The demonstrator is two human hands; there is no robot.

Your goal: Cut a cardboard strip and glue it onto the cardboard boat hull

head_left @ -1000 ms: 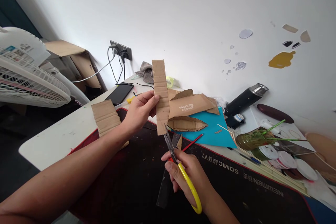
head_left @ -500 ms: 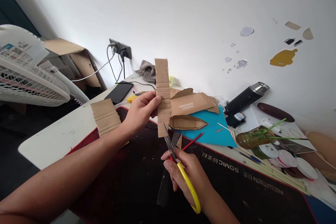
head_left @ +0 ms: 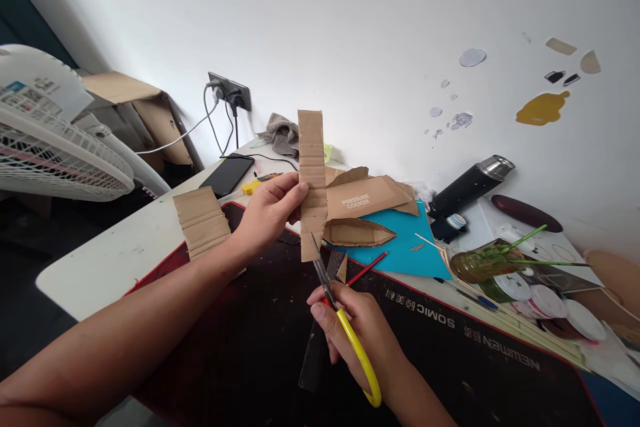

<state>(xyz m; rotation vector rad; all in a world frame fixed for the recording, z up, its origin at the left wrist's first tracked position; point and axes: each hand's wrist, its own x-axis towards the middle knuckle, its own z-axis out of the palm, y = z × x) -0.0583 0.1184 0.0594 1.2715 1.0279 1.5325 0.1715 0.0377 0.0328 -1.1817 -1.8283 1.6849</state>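
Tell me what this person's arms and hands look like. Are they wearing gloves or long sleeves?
No gloves at all. The left hand and the right hand are both bare, and no rings, watch or bracelets show. The left forearm and the right forearm are bare too, with no sleeve in view as far as the picture reaches.
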